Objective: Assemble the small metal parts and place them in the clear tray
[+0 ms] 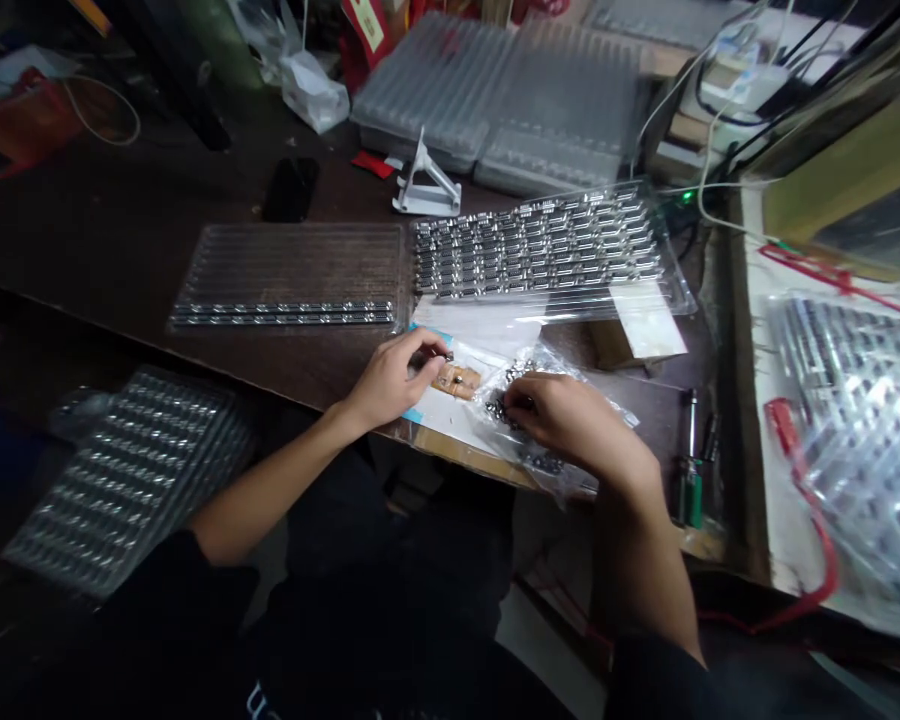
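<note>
My left hand rests at the left end of a small tan block, its thumb and fingertips curled together around something too small to name. White paper with blue tape lies under the block. Just to the right, my right hand has its fingers pinched at a clear plastic bag of small dark metal parts; what the fingertips hold is hidden. Beyond the hands lies a clear ribbed tray with a few filled rows, beside a tray full of shiny metal pieces.
Stacked clear trays and a white stand are at the back, near a black phone. A green-handled screwdriver lies at right. Filled trays are stacked low at left, others at far right.
</note>
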The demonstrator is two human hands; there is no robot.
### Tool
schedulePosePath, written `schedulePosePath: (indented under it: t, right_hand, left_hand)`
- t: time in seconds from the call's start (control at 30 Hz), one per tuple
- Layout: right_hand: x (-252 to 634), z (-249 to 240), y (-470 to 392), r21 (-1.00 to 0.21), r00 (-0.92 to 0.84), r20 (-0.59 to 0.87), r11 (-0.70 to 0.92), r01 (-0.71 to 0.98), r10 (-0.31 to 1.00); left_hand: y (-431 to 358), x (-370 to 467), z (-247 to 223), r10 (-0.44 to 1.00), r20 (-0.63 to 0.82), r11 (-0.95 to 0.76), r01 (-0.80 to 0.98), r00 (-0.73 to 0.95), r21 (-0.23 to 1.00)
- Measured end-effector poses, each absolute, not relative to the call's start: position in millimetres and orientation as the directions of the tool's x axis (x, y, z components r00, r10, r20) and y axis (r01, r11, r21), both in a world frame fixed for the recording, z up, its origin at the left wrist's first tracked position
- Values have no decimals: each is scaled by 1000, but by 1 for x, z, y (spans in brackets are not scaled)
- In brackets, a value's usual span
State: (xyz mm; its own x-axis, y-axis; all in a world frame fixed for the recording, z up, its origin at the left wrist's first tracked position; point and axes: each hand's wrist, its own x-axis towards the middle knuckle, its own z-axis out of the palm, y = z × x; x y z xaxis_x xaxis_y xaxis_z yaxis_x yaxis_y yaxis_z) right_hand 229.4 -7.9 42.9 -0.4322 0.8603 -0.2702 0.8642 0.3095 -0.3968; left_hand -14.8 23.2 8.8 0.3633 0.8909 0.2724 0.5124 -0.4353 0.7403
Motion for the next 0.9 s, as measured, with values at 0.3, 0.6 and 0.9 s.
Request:
schedulePosePath:
  t: [0.3,0.6,0.9]
  right_hand:
    - [236,49,-2,-597,-431,-125,280,752,894]
    - [229,46,-2,-620,-456,-125,289,729,881]
    - [208,38,0,-642,-389,17,308,702,921]
  left_hand:
    - [24,-16,-2,850,268,-487,482,454,729]
    - [22,-17,-5,838,256,-500,489,481,715]
    - [22,-17,-6,863,253,-455,456,437,765]
